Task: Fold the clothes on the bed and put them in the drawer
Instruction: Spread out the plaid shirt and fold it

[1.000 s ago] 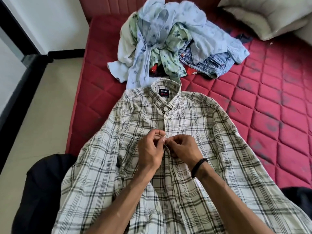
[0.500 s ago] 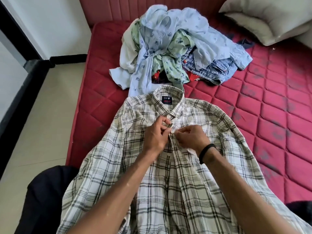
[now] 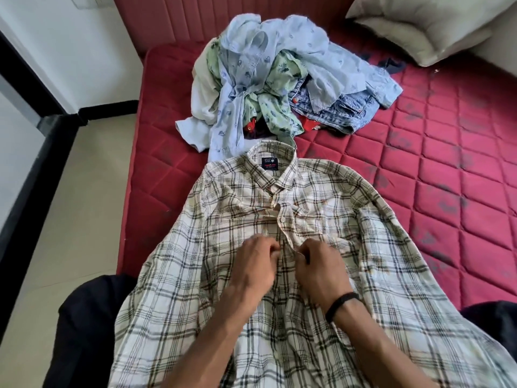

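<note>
We have the plaid shirt (image 3: 279, 275) spread face up on the red bed (image 3: 447, 219), collar far, hem near, its button line running straight away from us. Our left hand (image 3: 256, 264) pinches the left edge of that line; our right hand (image 3: 316, 270) pinches the right edge just beside it, equally close. The clothes pile (image 3: 279, 79) waits beyond the collar.

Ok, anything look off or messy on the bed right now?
Mostly the unsorted pile of clothes heaped behind the plaid shirt, one pale sleeve under the collar. The red mattress shows dark smudges. Both hands, left hand and right hand, pinch the shirt's placket.
</note>
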`<state>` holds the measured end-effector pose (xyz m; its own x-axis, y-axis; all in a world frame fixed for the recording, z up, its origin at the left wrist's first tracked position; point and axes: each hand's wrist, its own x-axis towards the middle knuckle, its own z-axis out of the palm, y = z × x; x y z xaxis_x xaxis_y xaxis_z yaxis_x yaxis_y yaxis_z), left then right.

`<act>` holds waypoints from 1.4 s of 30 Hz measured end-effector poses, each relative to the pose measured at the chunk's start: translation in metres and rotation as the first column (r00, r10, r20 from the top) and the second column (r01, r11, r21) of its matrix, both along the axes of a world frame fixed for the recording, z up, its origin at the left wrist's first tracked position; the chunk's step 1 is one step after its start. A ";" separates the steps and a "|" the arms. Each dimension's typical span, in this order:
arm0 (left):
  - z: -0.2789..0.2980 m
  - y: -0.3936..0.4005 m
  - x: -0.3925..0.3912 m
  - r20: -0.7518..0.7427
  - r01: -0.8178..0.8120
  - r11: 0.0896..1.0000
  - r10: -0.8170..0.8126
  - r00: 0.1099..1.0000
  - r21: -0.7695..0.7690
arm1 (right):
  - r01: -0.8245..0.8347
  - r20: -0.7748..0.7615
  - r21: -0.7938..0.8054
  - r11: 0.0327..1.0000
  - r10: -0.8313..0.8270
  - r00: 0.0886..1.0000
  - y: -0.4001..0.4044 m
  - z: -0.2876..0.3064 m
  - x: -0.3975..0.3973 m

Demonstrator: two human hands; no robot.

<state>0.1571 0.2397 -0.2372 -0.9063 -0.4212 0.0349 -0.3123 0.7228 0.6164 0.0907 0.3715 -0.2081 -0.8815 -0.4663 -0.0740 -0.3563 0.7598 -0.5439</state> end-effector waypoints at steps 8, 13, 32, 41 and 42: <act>-0.004 0.004 -0.005 0.069 -0.085 0.996 0.088 0.994 -0.037 | -0.039 0.092 0.084 0.996 0.031 0.995 0.013 0.007 0.004; 0.014 0.014 0.003 0.035 -0.167 0.986 0.167 0.985 -0.004 | 0.168 0.452 -0.179 0.969 -0.070 0.889 0.018 0.015 0.003; 0.018 0.046 0.040 -0.146 -0.307 0.797 0.437 0.888 0.520 | 0.414 0.695 -0.428 0.803 0.000 0.719 0.015 0.012 0.017; 0.012 0.049 0.037 -0.134 -0.324 0.737 0.487 0.863 0.593 | 0.461 0.738 -0.461 0.758 0.039 0.674 0.017 0.002 0.015; 0.013 0.050 0.037 -0.134 -0.328 0.728 0.498 0.857 0.602 | 0.461 0.744 -0.465 0.756 0.052 0.666 0.017 0.003 0.016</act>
<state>0.1944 0.2894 -0.2245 -0.6244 -0.7740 -0.1048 -0.2601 0.0795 0.9623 0.1063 0.3883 -0.2052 -0.7583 -0.4468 -0.4747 0.4323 0.2003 -0.8792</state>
